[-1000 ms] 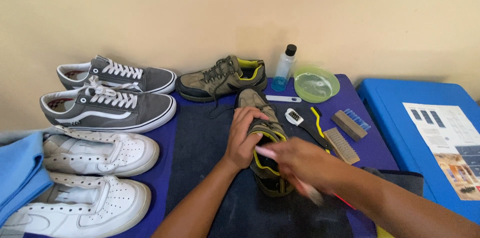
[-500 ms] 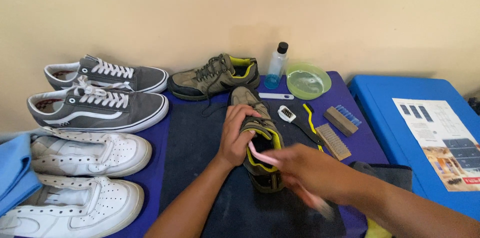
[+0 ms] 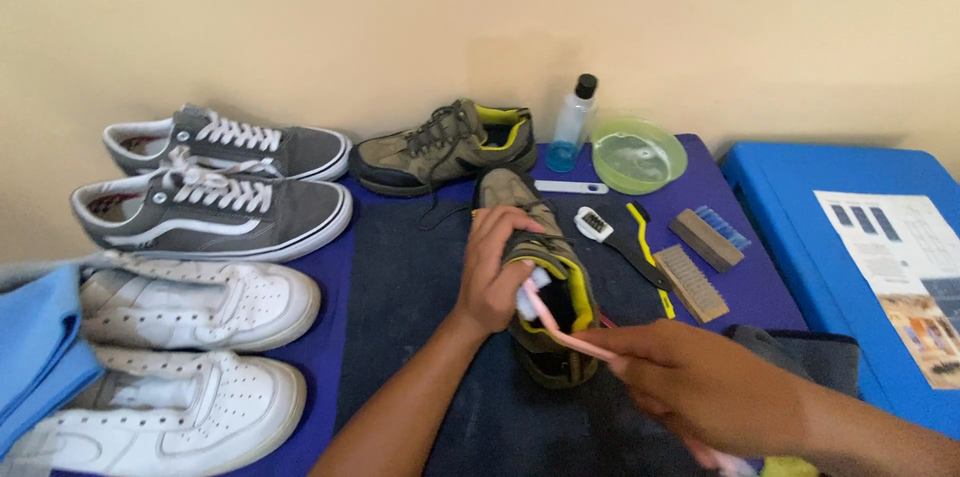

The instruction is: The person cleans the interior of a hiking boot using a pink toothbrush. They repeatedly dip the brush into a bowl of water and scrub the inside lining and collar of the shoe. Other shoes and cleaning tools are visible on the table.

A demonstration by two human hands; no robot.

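Beige wall, purple-covered table (image 3: 420,267). Left hand (image 3: 497,272) now clasping olive suede shoe with yellow lining (image 3: 545,287) mid-table; right hand (image 3: 700,387), closed on pink toothbrush (image 3: 555,322), bristles now reaching inside collar.

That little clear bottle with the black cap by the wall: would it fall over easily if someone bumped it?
Probably: the bottle is tall and narrow, standing upright on a small base. It looks only partly filled with blue liquid, so likely light. Once down, its round body might roll toward the green bowl.
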